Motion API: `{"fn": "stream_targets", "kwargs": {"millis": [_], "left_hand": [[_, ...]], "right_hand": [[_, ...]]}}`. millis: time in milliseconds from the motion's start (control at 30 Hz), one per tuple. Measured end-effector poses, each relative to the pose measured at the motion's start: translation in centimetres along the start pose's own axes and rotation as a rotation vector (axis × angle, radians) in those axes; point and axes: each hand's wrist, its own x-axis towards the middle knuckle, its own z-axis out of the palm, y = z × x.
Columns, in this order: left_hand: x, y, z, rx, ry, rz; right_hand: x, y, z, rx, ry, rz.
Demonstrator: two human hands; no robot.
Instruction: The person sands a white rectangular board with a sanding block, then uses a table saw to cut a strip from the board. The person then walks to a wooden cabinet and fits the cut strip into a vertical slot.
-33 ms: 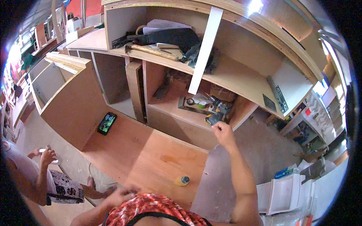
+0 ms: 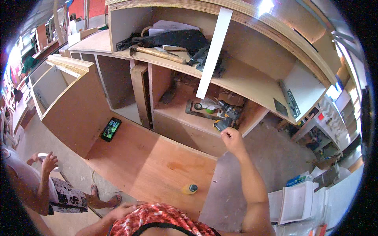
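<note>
My right hand [image 2: 233, 141] reaches forward with fingers closed in a pinch. Whatever lies between the fingertips, if anything, is too small to make out. Just beyond it a cordless drill [image 2: 229, 114] lies in the lower cabinet opening, its battery end toward my fingers. I cannot tell whether they touch. My left hand [image 2: 123, 211] is low against my red patterned top, its fingers mostly hidden. On the reddish plywood panel [image 2: 157, 153] before me stand a small bottle of yellowish content with a dark cap [image 2: 191, 188] and a phone [image 2: 111, 129] with a lit screen.
A hammer [image 2: 161, 54], papers and dark cloth lie on the upper shelf. A white strip [image 2: 214, 55] hangs across the cabinet front. At left, a person [image 2: 43, 177] stands holding a white ring-shaped thing. White drawer-like boxes [image 2: 295, 202] are at lower right.
My left hand has drawn in slightly, down against my top. The person at left has shifted their hands and the white thing. My right hand has barely moved.
</note>
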Motion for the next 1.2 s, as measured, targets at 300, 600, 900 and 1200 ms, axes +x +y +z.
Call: {"fn": "stream_targets", "kwargs": {"millis": [300,600,900,1200], "left_hand": [[-4.2,-7.3,-1.4,0.025,0.355,-0.200],[-7.1,-23.3,-3.8,0.112,0.469,-0.391],[-14.6,-32.1,-8.1,0.112,0.462,-0.467],[-21.7,-45.6,-12.3,0.263,0.873,-0.349]], "right_hand": [[-2.1,-15.9,-4.7,0.229,-0.382,-0.381],[-15.3,-35.3,4.0,1.230,-1.237,-0.768],[-22.3,-42.1,8.8,1.229,-1.249,-0.551],[-9.3,-34.4,5.6,0.374,-1.089,0.012]]}}
